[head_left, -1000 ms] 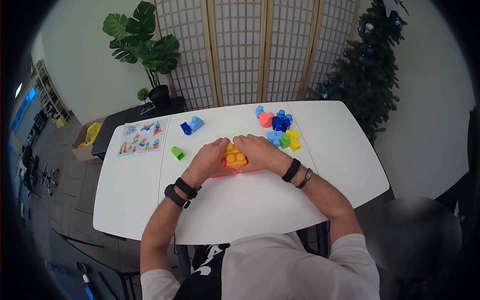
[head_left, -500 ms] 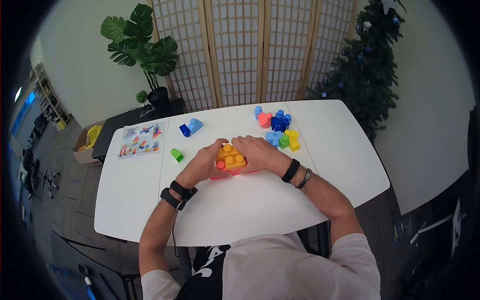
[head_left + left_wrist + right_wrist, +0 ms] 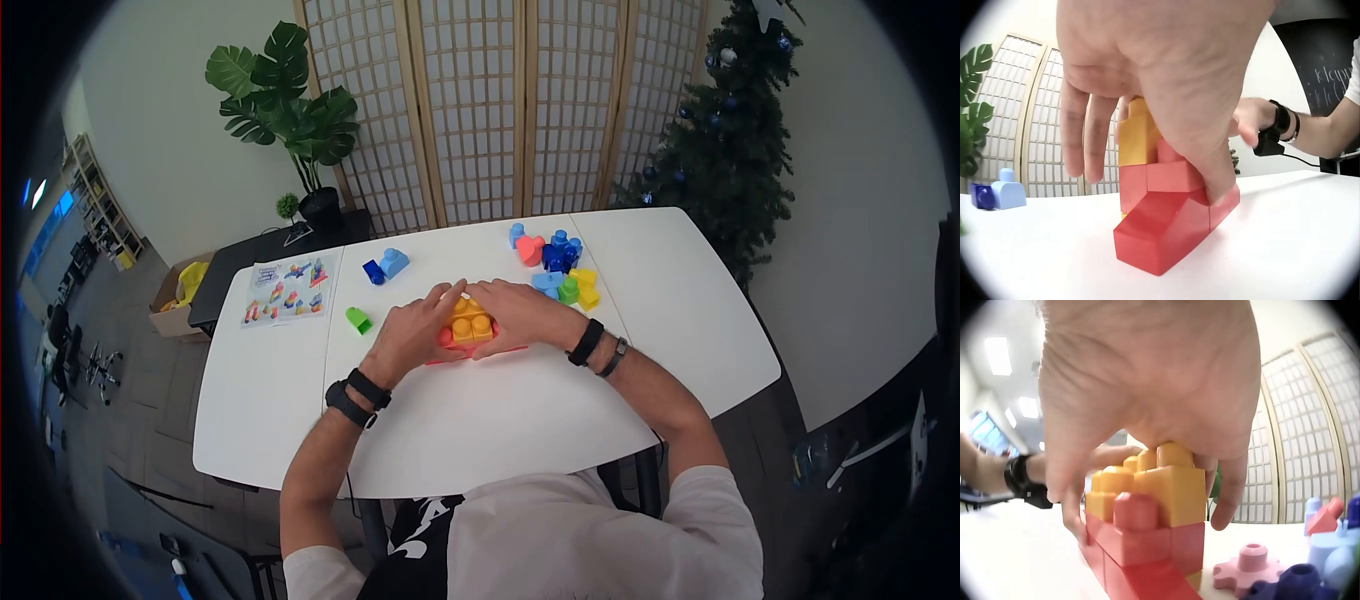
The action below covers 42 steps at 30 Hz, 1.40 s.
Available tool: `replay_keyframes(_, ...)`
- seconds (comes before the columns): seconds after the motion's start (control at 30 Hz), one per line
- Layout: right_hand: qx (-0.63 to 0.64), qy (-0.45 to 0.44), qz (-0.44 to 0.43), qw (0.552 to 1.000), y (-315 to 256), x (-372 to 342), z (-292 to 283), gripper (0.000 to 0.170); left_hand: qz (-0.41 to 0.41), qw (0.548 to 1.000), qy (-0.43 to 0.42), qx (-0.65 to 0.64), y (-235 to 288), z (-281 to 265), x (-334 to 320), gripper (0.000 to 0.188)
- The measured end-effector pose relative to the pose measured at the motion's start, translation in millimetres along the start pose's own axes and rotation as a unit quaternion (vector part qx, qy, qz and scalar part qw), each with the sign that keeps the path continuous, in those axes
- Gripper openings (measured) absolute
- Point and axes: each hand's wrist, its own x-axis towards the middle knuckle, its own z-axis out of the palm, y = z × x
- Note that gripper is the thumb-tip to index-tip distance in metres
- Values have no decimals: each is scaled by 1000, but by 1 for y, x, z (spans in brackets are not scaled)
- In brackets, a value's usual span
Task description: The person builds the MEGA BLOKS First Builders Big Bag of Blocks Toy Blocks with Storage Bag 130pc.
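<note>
Between the two hands stands a stack of yellow bricks (image 3: 472,327) on red bricks (image 3: 1163,231), its base on the table. My left hand (image 3: 408,338) grips its left side, the thumb low against a red brick in the left wrist view. From the other side my right hand (image 3: 528,314) holds the stack, with fingers and thumb spread around it. Sloped red pieces stick out at both ends. In the right wrist view, yellow studs (image 3: 1174,454) show beneath the right palm (image 3: 1147,381); the hands hide part of the stack.
A green brick (image 3: 358,320) and blue bricks (image 3: 394,262) lie left on the white table (image 3: 480,430), near a picture sheet (image 3: 287,290). Behind the right hand are red (image 3: 529,250), dark blue, light blue, green and yellow (image 3: 586,290) pieces. A pink gear-shaped piece (image 3: 1250,569) lies near the stack.
The left hand first drew back slightly from the stack, uncovering a red stud, and has closed in again. The right hand has shifted only a little. The head view has tilted slightly.
</note>
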Motion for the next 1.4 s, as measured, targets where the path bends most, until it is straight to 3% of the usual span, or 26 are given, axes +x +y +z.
replay_keyframes(0.07,54,-18,-4,998,6,0,-6,89,11,1000,15,6,0,-2,-1,117)
replay_keyframes(0.13,167,1,47,985,21,3,-14,77,16,1000,15,14,4,-4,-2,114)
replay_keyframes(0.2,234,75,90,965,47,2,-22,64,0,1000,0,12,5,-5,-2,113)
replay_keyframes(0.27,73,103,130,983,83,-6,-35,36,-8,1000,-15,8,4,-6,-4,112)
replay_keyframes(0.33,-94,121,169,974,122,-24,-28,25,-5,1000,-5,-15,5,-5,-2,110)
replay_keyframes(0.43,-167,103,217,956,162,-46,-15,23,-5,1000,-2,-25,6,-4,-3,108)
replay_keyframes(0.5,-134,91,218,962,174,-54,-13,24,-7,999,-5,-31,6,-4,-2,108)
replay_keyframes(0.87,-63,88,207,972,164,-57,-21,27,13,994,-31,-102,7,-20,-4,122)
replay_keyframes(1.03,-24,97,209,973,159,-59,-34,24,-16,992,49,-115,-13,-26,-4,130)
replay_keyframes(1.07,18,114,219,969,159,-59,-36,23,-15,989,85,-117,-18,-31,-6,112)
replay_keyframes(1.1,18,114,219,969,160,-60,-39,23,-15,989,84,-118,-27,-31,-7,112)
replay_keyframes(1.23,-3,137,244,960,175,-69,-46,19,-112,976,177,-64,-73,-39,-17,49)
replay_keyframes(1.3,-10,129,249,960,176,-74,-49,17,-218,966,142,-8,-98,-37,-28,38)
replay_keyframes(1.4,2,85,291,953,159,-80,-60,14,-282,948,118,93,-126,-23,-47,42)
